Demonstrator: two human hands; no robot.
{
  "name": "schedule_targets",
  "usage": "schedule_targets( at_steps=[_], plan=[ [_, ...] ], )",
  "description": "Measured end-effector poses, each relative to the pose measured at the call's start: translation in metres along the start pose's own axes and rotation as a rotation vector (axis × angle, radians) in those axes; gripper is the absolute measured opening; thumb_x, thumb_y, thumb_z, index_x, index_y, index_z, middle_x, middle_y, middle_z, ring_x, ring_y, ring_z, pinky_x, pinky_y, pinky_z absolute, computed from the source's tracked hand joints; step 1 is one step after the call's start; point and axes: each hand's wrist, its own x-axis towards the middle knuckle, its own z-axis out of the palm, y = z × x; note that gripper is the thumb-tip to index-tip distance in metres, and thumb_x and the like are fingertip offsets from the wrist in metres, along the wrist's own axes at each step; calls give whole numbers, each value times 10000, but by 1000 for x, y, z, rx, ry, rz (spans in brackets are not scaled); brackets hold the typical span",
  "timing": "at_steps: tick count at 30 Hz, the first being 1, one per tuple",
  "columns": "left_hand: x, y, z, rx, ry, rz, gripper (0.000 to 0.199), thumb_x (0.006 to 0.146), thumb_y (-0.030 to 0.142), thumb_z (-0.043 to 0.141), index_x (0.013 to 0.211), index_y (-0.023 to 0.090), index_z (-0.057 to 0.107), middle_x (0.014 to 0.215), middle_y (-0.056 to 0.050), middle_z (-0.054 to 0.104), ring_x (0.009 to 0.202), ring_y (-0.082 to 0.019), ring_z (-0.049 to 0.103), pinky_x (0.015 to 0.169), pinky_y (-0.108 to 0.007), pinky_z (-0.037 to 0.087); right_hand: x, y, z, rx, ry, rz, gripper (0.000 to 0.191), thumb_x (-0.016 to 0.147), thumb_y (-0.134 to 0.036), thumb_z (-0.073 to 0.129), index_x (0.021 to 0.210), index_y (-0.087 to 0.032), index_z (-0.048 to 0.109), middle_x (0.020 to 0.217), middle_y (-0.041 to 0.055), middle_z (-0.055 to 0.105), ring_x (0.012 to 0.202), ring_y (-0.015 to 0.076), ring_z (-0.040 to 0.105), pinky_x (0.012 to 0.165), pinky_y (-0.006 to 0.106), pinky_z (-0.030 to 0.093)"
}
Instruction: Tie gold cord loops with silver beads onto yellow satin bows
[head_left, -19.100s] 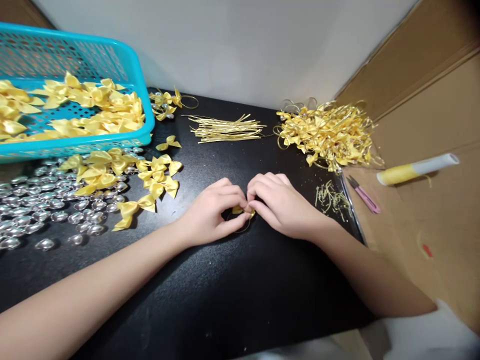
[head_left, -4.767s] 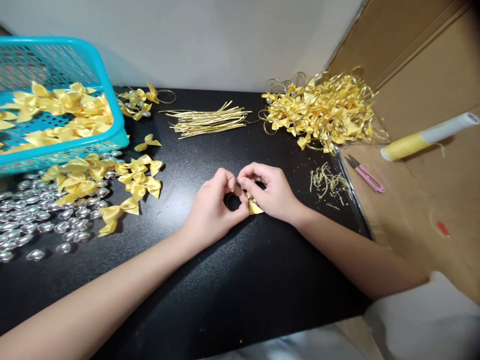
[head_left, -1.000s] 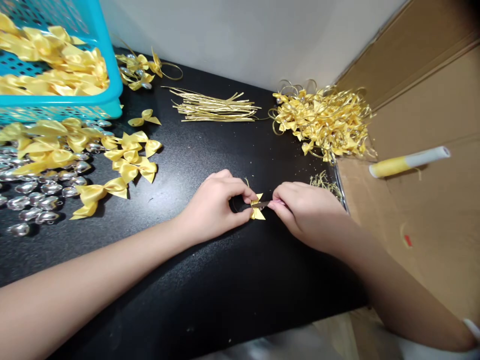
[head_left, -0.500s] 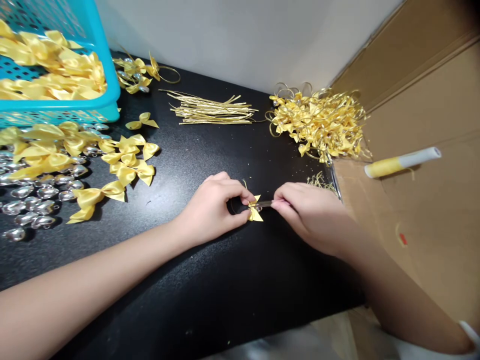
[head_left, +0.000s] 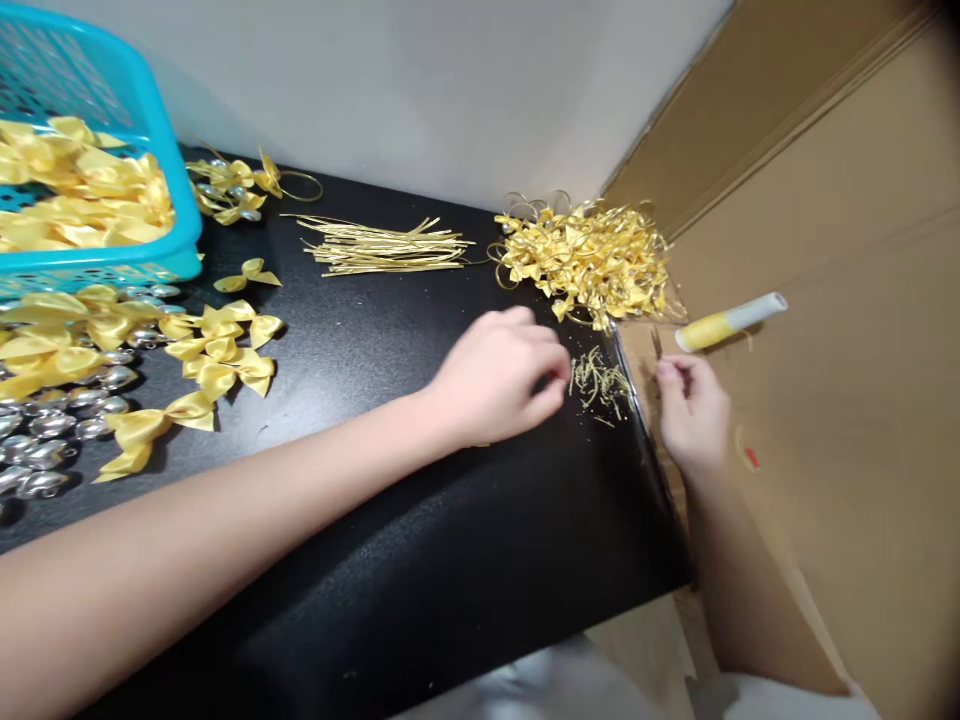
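My left hand [head_left: 510, 375] is closed in a pinch beside a small pile of short gold trimmings [head_left: 598, 382]; what its fingertips hold, if anything, I cannot make out. Below its wrist a sliver of yellow ribbon [head_left: 480, 445] shows, the rest hidden. At the table's right edge, my right hand [head_left: 696, 412] is closed around a small two-bladed metal tool [head_left: 658, 343], its narrow tips pointing away from me. Behind the trimmings lies a heap of yellow bows with gold loops [head_left: 589, 255].
A bundle of gold ties [head_left: 386, 247] lies near the wall. To the left are a turquoise basket [head_left: 161, 150] of yellow bows, loose bows [head_left: 225, 350] and silver beads [head_left: 49, 455]. A yellow-and-white tube [head_left: 731, 322] rests against the cardboard [head_left: 840, 400] on the right.
Both hands have moved apart from the bow. The left has gone right to the trimmings; the right has drawn away to the table's edge with the metal tool. The view has shifted right.
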Motion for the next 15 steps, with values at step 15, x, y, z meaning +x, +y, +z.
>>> schedule_targets(
  at_steps=[15],
  plan=[
    [-25, -41, -56, 207, -331, -94, 114, 751, 299, 692, 836, 226, 713, 885, -38, 696, 848, -230, 602, 774, -346, 433, 16, 29, 23, -159, 70, -75, 139, 853, -254, 542, 885, -130, 596, 1036, 168, 533, 981, 258, 542, 962, 470, 456]
  ],
)
